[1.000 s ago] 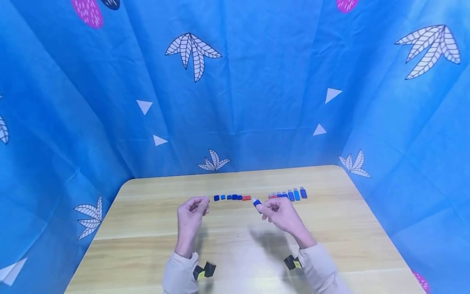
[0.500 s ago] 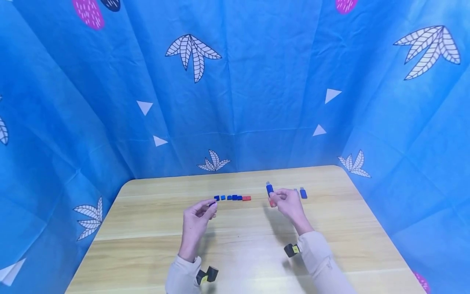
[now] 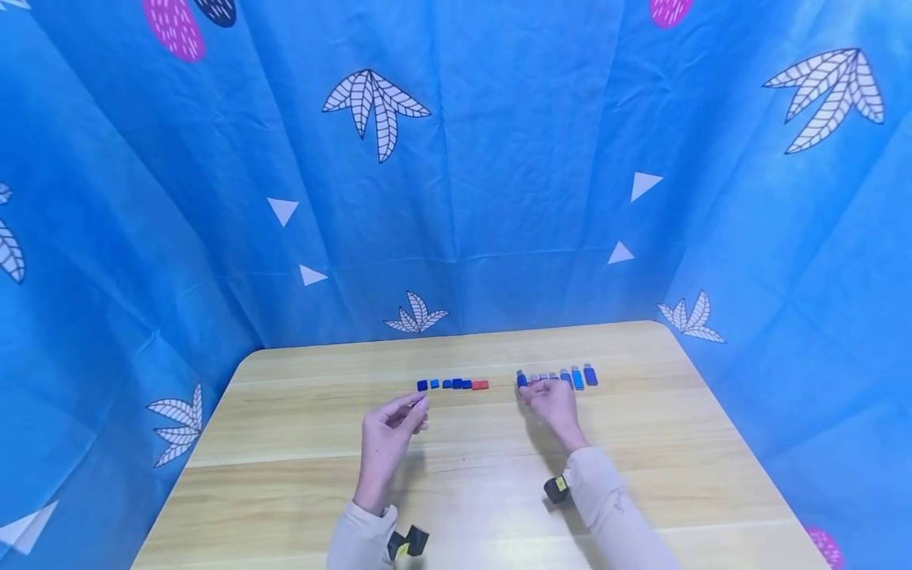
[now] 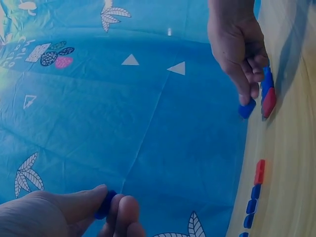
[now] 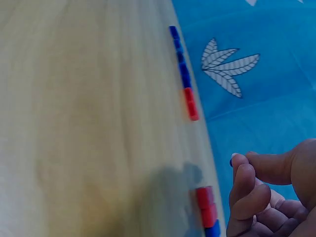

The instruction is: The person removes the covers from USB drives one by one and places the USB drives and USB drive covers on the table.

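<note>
My left hand (image 3: 388, 435) is raised in front of the left end of a row of small caps. Between its thumb and fingers it pinches a small blue cap (image 4: 104, 205). A blue USB stick (image 3: 522, 379), metal plug pointing away, is pinched in my right hand (image 3: 552, 406) at the left end of a row of uncapped USB sticks (image 3: 578, 378). In the left wrist view that stick sits beside the row's red stick (image 4: 269, 102). Most of the held stick is hidden behind the fingers in the right wrist view.
The caps run in a line, blue caps (image 3: 457, 384) on the left and red caps (image 3: 480, 385) on the right. A gap of wooden table (image 3: 456, 475) separates them from the sticks. A patterned blue curtain (image 3: 527, 158) hangs behind the table and at both sides.
My right hand has carried the USB stick rightward, from the gap between the rows to the left end of the stick row, and lowered it. My left hand has shifted right with the cap.
</note>
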A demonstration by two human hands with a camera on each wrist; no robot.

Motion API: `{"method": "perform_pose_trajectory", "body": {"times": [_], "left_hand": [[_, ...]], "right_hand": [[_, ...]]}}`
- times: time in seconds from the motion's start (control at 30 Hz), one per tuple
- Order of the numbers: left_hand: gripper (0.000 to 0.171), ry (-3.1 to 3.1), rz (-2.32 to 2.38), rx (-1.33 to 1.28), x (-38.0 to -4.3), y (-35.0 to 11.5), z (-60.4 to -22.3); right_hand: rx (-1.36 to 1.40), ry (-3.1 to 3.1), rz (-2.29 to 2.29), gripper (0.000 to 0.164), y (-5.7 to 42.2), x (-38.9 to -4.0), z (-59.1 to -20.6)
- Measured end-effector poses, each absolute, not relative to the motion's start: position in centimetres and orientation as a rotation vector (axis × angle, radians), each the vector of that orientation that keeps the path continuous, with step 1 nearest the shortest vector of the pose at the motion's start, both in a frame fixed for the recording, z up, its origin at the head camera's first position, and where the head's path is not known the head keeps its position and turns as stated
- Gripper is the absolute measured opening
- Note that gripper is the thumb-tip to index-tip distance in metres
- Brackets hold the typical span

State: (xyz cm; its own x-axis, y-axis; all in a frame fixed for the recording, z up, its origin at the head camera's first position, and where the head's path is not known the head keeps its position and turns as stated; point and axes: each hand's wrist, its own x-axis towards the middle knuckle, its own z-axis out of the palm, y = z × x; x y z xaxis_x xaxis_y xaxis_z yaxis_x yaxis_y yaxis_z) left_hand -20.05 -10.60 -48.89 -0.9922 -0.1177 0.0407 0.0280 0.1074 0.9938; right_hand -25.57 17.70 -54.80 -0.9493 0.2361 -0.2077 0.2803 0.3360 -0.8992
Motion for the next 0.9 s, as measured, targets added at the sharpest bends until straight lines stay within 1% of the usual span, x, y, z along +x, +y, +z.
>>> {"method": "perform_pose_trajectory", "body": {"times": [0.23,0.47,0.77,0.9], "left_hand": [[0.022,-2.220,-2.029,0.076,-19.7,-10.4,-48.9],[0.023,-2.235,-2.002,0.029,-19.5,-10.3,-49.1],[0.033,-2.318,-1.916,0.047,-19.3,-10.1,-49.0],[0.033,-2.346,-1.892,0.011,-19.4,-10.2,-49.1]], "right_hand": [[0.511,2.549,-1.693,0.013,17.0,-25.7,-56.0],[0.549,2.571,-1.614,0.014,16.7,-25.8,-56.2],[0.578,2.620,-1.531,0.021,16.7,-25.5,-56.4],[0.580,2.621,-1.520,0.023,16.8,-25.6,-56.5]]}}
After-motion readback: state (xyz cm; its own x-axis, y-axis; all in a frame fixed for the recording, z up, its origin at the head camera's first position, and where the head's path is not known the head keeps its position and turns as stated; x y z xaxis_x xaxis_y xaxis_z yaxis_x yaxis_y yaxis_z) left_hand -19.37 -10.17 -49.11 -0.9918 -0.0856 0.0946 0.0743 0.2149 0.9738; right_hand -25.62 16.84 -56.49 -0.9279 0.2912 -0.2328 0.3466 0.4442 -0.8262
